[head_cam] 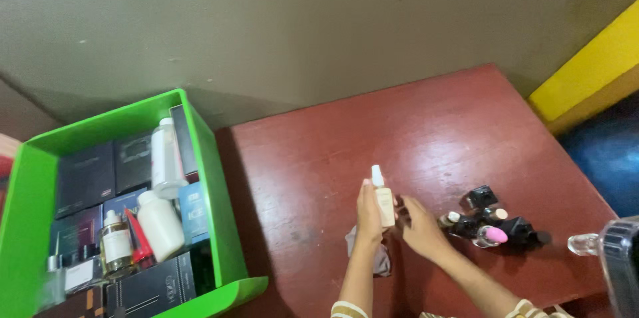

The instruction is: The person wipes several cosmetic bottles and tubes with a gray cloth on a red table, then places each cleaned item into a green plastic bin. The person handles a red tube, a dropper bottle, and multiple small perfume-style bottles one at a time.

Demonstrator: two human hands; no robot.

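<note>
My left hand grips a small cream spray bottle with a white cap, held upright above the red-brown table. My right hand is just to the right of the bottle, fingers spread and reaching toward its lower part; whether they touch it I cannot tell. A grey cloth lies on the table under my left wrist. A cluster of small bottles, black, amber and one with a pink cap, lies to the right of my right hand.
A bright green bin at the left holds dark boxes, white bottles, a glass perfume bottle and a red tube. A clear glass stopper and a dark object sit at the right edge. A yellow ledge runs at the upper right.
</note>
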